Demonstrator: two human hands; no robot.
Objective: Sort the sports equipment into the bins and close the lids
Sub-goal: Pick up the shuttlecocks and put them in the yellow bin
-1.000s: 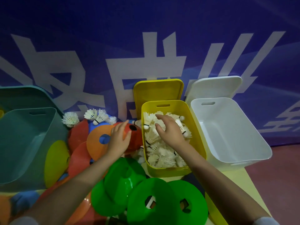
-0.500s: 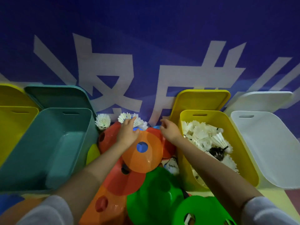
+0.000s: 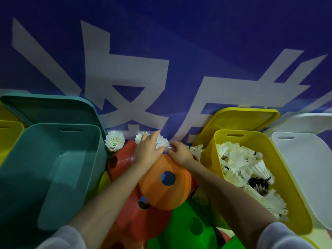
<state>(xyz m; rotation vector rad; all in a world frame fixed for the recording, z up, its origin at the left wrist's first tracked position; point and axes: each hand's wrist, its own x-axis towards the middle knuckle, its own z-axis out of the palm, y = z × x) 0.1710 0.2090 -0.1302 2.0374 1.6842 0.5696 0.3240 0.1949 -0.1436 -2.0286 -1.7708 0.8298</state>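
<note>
Teal bin (image 3: 53,168): open, nothing inside. Loose shuttlecock (image 3: 114,141): beside its rim. Your left hand (image 3: 146,151): fingers curled round a shuttlecock (image 3: 161,143). Your right hand (image 3: 180,153): pinching its feathers, likely for transfer. Yellow bin (image 3: 291,186): open, holding shuttlecocks.

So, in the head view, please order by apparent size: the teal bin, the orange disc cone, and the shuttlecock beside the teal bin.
1. teal bin, largest, though it is also near the camera.
2. orange disc cone.
3. shuttlecock, clearly smallest.
</note>
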